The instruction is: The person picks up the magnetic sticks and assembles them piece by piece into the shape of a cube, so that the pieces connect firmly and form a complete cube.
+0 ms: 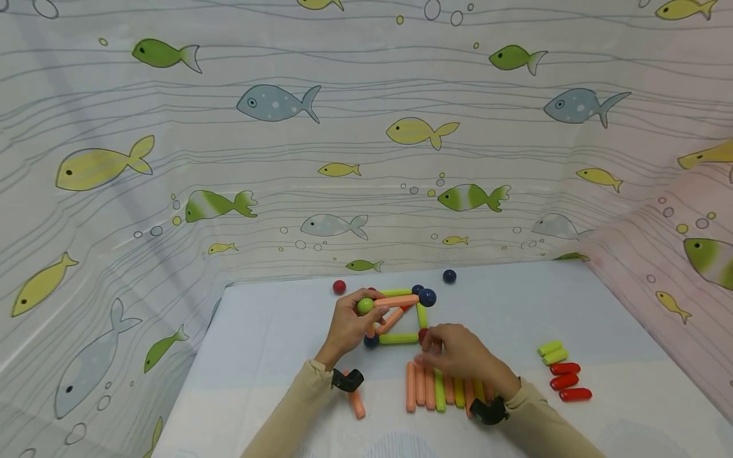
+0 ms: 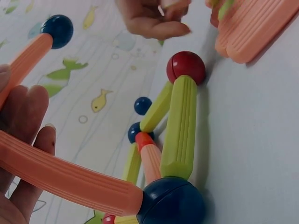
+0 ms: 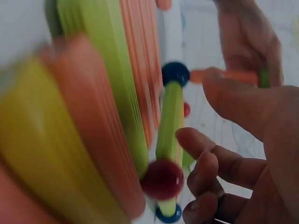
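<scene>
My left hand (image 1: 349, 321) grips an upper orange building rod (image 1: 397, 301) near a green ball (image 1: 365, 306). A dark blue ball (image 2: 57, 31) sits on the rod's far end. Below, a second orange rod (image 2: 70, 177) crosses in front of the left fingers and meets a blue corner ball (image 2: 173, 203). Green rods (image 1: 399, 339) and balls form a frame on the table, with another orange rod (image 1: 390, 321) inside it. My right hand (image 1: 460, 353) hovers beside the red corner ball (image 1: 422, 336), fingers loosely bent, holding nothing.
Several orange, green and yellow rods (image 1: 430, 389) lie in a row below the right hand. One orange rod (image 1: 356, 404) lies by the left wrist. Short green (image 1: 552, 352) and red pieces (image 1: 565, 380) are at right. Loose red (image 1: 339, 287) and blue balls (image 1: 449, 276) stand behind.
</scene>
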Demonstrator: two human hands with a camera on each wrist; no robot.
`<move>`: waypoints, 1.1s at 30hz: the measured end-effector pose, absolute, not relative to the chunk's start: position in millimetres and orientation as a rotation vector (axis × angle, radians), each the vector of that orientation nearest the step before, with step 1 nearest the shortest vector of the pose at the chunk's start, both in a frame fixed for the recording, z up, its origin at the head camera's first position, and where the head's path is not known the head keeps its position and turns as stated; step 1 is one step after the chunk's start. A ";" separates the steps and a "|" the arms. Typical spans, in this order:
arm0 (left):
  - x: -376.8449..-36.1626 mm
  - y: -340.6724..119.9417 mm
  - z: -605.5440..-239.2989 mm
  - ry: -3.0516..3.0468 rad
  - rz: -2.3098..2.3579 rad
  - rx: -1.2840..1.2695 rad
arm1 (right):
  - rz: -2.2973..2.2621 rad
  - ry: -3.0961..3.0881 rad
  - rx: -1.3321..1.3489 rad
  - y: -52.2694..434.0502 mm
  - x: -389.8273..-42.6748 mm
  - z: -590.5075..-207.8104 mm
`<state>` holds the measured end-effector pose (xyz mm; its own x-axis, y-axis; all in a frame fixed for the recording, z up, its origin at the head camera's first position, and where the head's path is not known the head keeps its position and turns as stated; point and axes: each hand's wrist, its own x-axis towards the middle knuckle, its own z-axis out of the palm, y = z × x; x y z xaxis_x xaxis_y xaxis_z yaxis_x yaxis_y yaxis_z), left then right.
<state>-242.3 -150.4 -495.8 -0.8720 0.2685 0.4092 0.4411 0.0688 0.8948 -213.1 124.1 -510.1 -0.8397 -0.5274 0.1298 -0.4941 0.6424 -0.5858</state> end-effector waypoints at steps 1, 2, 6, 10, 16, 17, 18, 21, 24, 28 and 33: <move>-242.5 -150.5 -496.1 -2.195 -1.923 -0.732 | -0.930 2.804 -0.896 119.6 -209.3 -510.4; -242.7 -150.6 -496.3 -2.197 -1.928 -0.727 | -0.881 2.817 -0.910 115.1 -205.8 -510.6; -243.3 -151.1 -497.0 -2.190 -1.951 -0.717 | -0.678 2.907 -0.947 98.4 -193.7 -513.5; -243.4 -151.4 -496.8 -2.189 -1.968 -0.716 | -0.569 2.977 -0.925 85.9 -187.8 -517.2; -244.3 -150.6 -496.7 -2.182 -1.993 -0.725 | -0.738 2.840 -0.870 78.8 -188.3 -515.7; -244.4 -150.6 -496.6 -2.180 -1.993 -0.726 | -0.813 2.787 -0.855 78.8 -189.2 -514.9; -244.3 -150.6 -496.2 -2.182 -1.989 -0.725 | -0.890 2.736 -0.842 79.0 -190.3 -513.8; -244.5 -150.6 -494.7 -2.191 -1.973 -0.724 | -1.122 2.606 -0.792 81.8 -194.5 -510.8; -244.6 -150.7 -492.9 -2.198 -1.954 -0.721 | -1.315 2.558 -0.717 87.0 -200.1 -507.5; -245.1 -151.1 -492.9 -2.192 -1.933 -0.725 | -1.467 2.646 -0.596 96.3 -208.9 -503.6; -245.9 -152.0 -494.5 -2.155 -1.951 -0.752 | -1.526 2.837 -0.487 106.9 -218.8 -498.4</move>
<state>-245.9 -152.0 -494.5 -0.8654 0.2680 0.4234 0.4478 0.0348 0.8934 -218.8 106.9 -498.4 -0.9487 -0.2049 0.2406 -0.3137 0.5184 -0.7955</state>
